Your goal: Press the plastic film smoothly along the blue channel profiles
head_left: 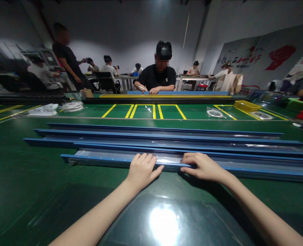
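Observation:
A long blue channel profile (97,159) lies across the bench nearest to me, its trough lined with something clear and shiny. My left hand (142,169) is closed over its front edge, fingers inside the trough and thumb on the near side. To the right, my right hand (201,165) pinches the same edge between thumb and fingers. The fingertips inside the trough are partly hidden. Just behind lie more blue channel profiles (110,137), parallel to the one I hold, the rearmost (141,128) farthest from me.
The green bench (18,191) carries yellow tape outlines (154,111). Bagged white coils (73,106) and another white coil (215,113) lie beyond the profiles, near a yellow tray (247,106). Across the bench sits a person in black (158,77) behind more long profiles. Red and green bins stand at right.

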`<state>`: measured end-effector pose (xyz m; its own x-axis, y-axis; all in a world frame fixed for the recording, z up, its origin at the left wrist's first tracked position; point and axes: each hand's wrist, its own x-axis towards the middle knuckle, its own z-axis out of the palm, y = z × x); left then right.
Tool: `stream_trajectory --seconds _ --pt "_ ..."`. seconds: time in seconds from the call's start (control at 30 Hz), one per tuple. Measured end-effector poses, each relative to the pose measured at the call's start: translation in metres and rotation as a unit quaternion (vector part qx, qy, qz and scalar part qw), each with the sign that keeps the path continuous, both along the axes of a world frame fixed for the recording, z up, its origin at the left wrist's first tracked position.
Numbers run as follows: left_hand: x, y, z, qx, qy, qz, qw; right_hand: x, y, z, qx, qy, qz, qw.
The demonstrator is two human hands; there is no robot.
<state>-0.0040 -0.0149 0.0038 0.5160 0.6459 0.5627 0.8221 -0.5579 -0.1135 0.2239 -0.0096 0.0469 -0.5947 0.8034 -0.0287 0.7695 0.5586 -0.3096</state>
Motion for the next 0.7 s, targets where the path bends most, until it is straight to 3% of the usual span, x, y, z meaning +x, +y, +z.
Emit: stream_trajectory --seconds 0.7 --pt "0.0014 -0.0001 -0.0011 -0.001 -0.016 0.002 1.0 -0.0021 0.0002 -0.0011 0.014 -0.003 -0.013 1.0"
